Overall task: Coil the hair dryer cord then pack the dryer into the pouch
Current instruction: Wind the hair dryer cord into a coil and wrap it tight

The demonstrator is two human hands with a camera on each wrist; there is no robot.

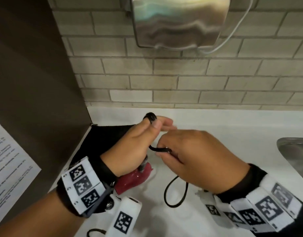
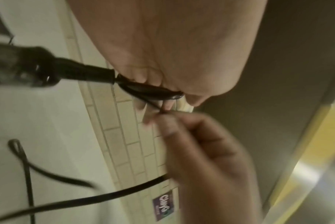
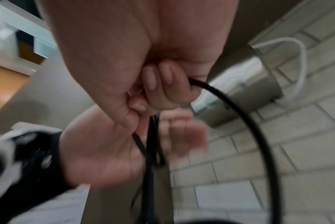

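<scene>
The red hair dryer (image 1: 135, 177) lies on the white counter (image 1: 224, 134) under my left wrist. Its black cord (image 1: 176, 192) loops loosely across the counter below my right hand. My left hand (image 1: 155, 124) grips gathered cord loops, and one bend sticks out above the thumb. My right hand (image 1: 162, 147) pinches a stretch of cord just beside the left hand. In the left wrist view the cord loops (image 2: 149, 92) leave the dryer's black strain relief (image 2: 76, 71). In the right wrist view my curled fingers (image 3: 163, 78) hold the cord (image 3: 239, 113). The black pouch (image 1: 99, 142) lies flat behind my left hand.
A steel sink (image 1: 294, 151) is at the right edge. A steel wall unit (image 1: 174, 21) with a white cable (image 1: 232, 31) hangs on the tiled wall. A brown partition (image 1: 36, 82) closes off the left side, and a printed sheet (image 1: 10, 159) lies at the far left.
</scene>
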